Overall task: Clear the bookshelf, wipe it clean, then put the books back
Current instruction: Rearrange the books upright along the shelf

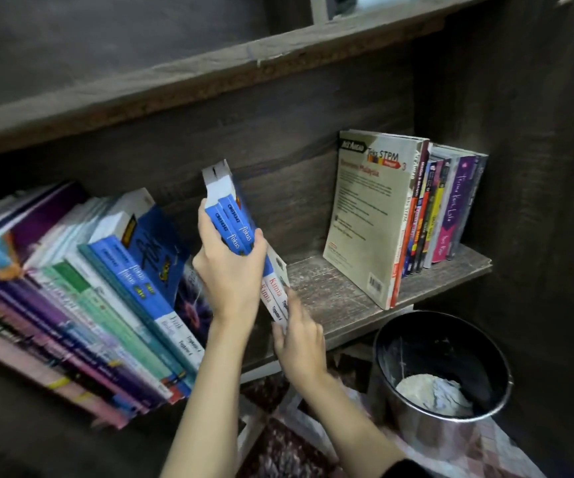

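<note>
Bin (458, 343), dark and round with crumpled paper inside, sat below and to the right of the two blue books (234, 222). Right hand (299, 343) was at their lower end, and it was blurred, so I couldn't tell whether that grip clasped them or merely touched. Left hand (230, 270) had a firm grip round their middle, thumb on one side and fingers on the other, the pair tilted above the shelf (334, 294). Left of them was a leaning stack (106, 298). Right of them and further back, an upright row (416, 215) stood at the shelf's end.
</note>
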